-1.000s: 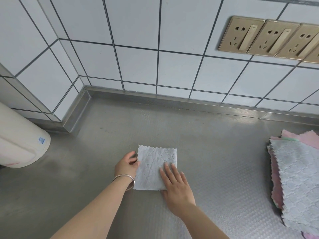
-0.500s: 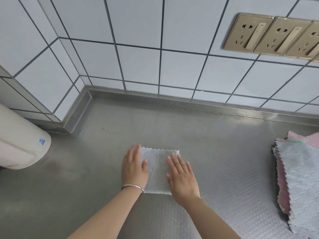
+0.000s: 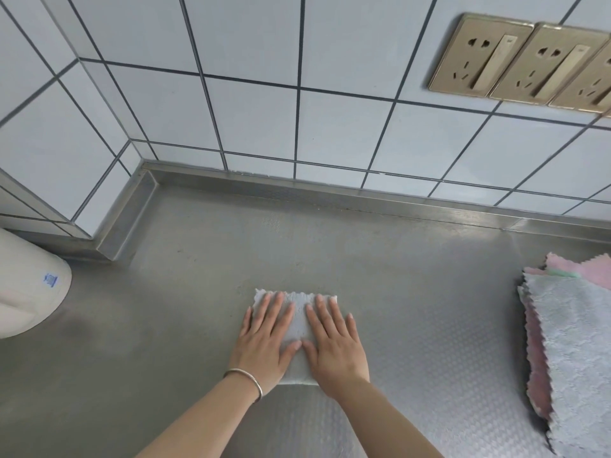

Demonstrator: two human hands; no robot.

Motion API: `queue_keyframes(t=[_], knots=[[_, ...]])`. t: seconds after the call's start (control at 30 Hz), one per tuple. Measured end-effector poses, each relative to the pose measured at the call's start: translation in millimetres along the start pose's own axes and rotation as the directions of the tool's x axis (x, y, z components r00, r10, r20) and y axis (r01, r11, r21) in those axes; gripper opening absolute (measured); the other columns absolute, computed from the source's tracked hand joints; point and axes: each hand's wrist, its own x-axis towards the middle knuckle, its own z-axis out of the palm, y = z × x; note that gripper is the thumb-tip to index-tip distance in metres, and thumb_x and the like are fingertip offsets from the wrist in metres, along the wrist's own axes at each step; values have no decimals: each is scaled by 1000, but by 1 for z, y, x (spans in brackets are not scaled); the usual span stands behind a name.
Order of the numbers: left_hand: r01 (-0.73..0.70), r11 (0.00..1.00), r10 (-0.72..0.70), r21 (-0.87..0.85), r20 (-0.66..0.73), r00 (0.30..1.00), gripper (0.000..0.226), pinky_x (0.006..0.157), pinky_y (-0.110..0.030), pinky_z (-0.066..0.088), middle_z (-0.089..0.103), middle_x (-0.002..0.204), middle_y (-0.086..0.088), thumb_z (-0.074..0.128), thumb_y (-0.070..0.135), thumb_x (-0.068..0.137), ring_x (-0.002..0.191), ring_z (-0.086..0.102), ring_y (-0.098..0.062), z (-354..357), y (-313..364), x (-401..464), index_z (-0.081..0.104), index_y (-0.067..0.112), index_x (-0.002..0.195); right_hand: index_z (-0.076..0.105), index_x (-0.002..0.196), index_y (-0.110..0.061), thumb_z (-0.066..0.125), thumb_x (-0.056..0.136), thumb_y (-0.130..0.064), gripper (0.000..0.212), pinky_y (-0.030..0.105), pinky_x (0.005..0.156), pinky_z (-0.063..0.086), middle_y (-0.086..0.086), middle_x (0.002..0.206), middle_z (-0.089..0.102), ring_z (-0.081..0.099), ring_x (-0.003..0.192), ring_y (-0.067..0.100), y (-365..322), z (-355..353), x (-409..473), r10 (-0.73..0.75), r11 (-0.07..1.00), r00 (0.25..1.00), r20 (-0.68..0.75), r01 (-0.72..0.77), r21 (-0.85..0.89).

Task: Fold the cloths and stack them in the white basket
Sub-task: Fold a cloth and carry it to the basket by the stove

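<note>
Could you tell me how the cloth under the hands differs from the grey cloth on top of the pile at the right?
The folded cloth shows a small compact face; the top cloth of the pile lies spread out and looks far larger. The left hand and right hand press the folded cloth flat; nothing touches the pile's top cloth. The folded cloth lies alone on the steel counter; the other rests on pink cloths. Both are pale grey with zigzag edges.

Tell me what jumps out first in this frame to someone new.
Two hands pressing flat on a small folded grey cloth at the centre of the steel counter: left hand and right hand side by side, fingers straight. Next, the pile of unfolded grey and pink cloths at the right edge. Then the gold wall sockets on the white tiles, upper right.
</note>
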Motion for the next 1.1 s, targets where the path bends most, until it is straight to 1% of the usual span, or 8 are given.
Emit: queue_keyframes(t=[0.4, 0.63, 0.73, 0.77, 0.83, 0.9, 1.0, 1.1], knots=[[16, 1000, -16, 14, 10, 1000, 65, 112, -37, 6, 27, 152, -8, 7, 57, 94, 142, 9, -24, -1, 1, -1, 28, 21, 144, 32, 143, -22, 10, 97, -51, 59, 42, 110, 10, -2, 152, 31, 11, 143, 18, 0, 2, -4, 0, 1000, 999, 42, 0, 17], [34, 999, -34, 4, 48, 998, 67, 114, -44, 4, 26, 153, -6, 7, 61, 92, 145, -3, -19, 2, 2, 1, 27, 25, 145, 48, 136, -19, 9, 97, -50, 63, 44, 106, 20, 1, 145, 41, 40, 134, 20, -2, -8, 1, -7, 998, 989, 148, -2, 59], [34, 997, -30, -70, 61, 998, 70, 116, -42, 3, 0, 158, 1, 21, 61, 86, 144, -13, -14, -16, 7, 4, 14, 30, 148, 18, 149, -22, 5, 86, -54, 71, 38, 118, 0, -6, 155, 1, 5, 145, 17, 0, -21, 4, -83, 995, 982, 172, 71, 75], [76, 983, -65, -165, 72, 995, 67, 116, -38, 7, -1, 158, 1, 35, 53, 88, 145, -6, -16, -25, 10, 6, 17, 29, 148, 13, 150, -23, 12, 87, -50, 69, 36, 117, -1, -7, 156, -3, -1, 146, 16, 2, -26, 6, -85, 991, 972, 221, 60, 116], [250, 873, -265, -418, 21, 964, 58, 111, -30, 24, 23, 151, -5, 57, 27, 84, 138, 25, -22, -36, 11, 7, 39, 21, 139, 37, 142, -16, 45, 86, -30, 59, 38, 113, 23, 1, 151, 32, 30, 139, 23, 4, -36, 5, 5, 984, 993, 115, -26, 176], [410, 662, -507, -628, 29, 862, 39, 94, -32, 43, 50, 126, -8, 60, 14, 78, 111, 52, -23, -38, 4, 7, 56, 18, 116, 52, 130, -15, 55, 80, -19, 49, 36, 96, 41, 3, 124, 57, 53, 115, 25, 3, -46, 2, 197, 957, 980, 13, -195, 215], [526, 568, -599, -633, 121, 792, 16, 74, -31, 46, 61, 94, -5, 56, 12, 74, 86, 58, -26, -37, -4, 3, 58, 16, 90, 44, 132, -19, 47, 88, -19, 45, 31, 87, 43, -1, 124, 54, 53, 110, 19, 4, -56, -2, 428, 749, 872, 237, -489, 447], [627, 575, -603, -525, 244, 759, 24, 75, -28, 44, 66, 99, -3, 58, 20, 80, 95, 61, -27, -38, -3, -3, 60, 14, 102, 51, 112, -20, 48, 87, -18, 25, 26, 69, 40, 3, 106, 59, 54, 83, 19, 2, -59, 0, 549, 345, 685, 479, -708, 617]])
